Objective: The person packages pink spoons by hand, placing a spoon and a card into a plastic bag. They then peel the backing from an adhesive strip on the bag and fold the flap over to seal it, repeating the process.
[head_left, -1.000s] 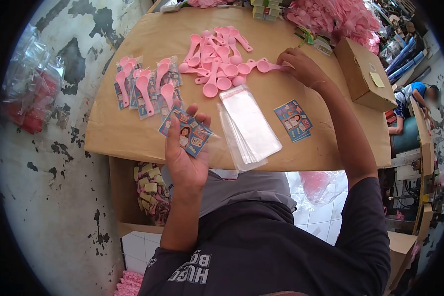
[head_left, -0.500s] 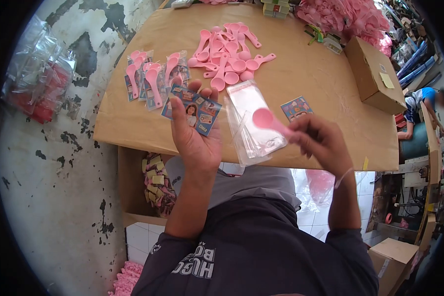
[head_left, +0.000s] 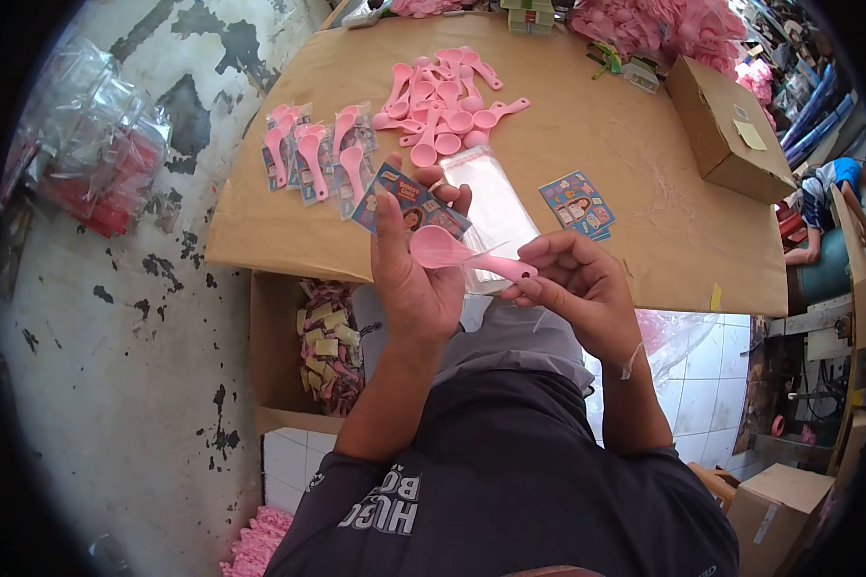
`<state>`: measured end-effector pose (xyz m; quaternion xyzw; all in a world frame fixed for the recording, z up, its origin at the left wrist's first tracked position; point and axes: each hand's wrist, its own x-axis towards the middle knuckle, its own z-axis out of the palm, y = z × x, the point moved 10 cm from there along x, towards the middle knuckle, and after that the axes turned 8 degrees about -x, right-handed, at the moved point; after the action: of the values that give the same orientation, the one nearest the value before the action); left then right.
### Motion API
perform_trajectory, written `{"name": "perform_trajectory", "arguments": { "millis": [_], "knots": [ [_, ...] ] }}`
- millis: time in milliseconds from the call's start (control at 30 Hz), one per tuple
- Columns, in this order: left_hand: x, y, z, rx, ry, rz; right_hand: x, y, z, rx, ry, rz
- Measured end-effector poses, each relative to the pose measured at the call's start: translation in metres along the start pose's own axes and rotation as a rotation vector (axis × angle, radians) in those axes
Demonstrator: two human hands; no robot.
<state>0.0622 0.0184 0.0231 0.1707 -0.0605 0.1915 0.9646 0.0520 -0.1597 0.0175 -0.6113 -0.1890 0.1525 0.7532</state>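
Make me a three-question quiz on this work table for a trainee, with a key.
1. True or false: the left hand holds a printed card.

2. Which part of the pink spoon is at the fingertips of the right hand?
A: the bowl
B: the handle
C: neither

3. Fill in, from the person's own side: the loose cards lie to the ____ of the clear bags.

Key: 1 true; 2 B; 3 right.
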Motion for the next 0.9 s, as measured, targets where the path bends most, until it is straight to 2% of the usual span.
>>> {"name": "perform_trajectory", "arguments": {
  "millis": [67,133,233,433,633,700,733,867,900],
  "knots": [
    [-0.002,0.0,-0.002,-0.013,0.013,0.016,-0.002,0.0,0.001,0.012,-0.022,-0.005],
    [-0.003,-0.001,-0.001,-0.026,0.021,0.029,-0.005,0.002,-0.016,-0.06,0.15,-0.021],
    [-0.005,-0.002,0.004,0.06,0.023,0.054,-0.008,0.007,-0.024,0.013,0.244,0.011],
    [0.003,-0.016,-0.004,0.034,0.017,-0.022,-0.006,0.025,-0.016,0.119,0.156,0.06],
    [0.025,-0.029,-0.014,0.105,0.086,-0.002,-0.002,0.036,-0.037,0.098,0.318,0.041],
    [0.031,-0.034,-0.01,0.143,0.046,0.002,0.004,0.041,-0.029,0.192,0.29,0.081],
    [0.034,-0.038,-0.015,0.144,0.054,-0.013,0.007,0.043,-0.021,0.279,0.247,0.109],
    [0.039,-0.058,-0.021,0.034,0.06,-0.154,0.016,0.045,-0.016,0.302,0.296,0.146],
    [0.038,-0.064,-0.02,-0.013,0.058,-0.204,0.019,0.042,-0.02,0.219,0.323,0.075]
  ]
}}
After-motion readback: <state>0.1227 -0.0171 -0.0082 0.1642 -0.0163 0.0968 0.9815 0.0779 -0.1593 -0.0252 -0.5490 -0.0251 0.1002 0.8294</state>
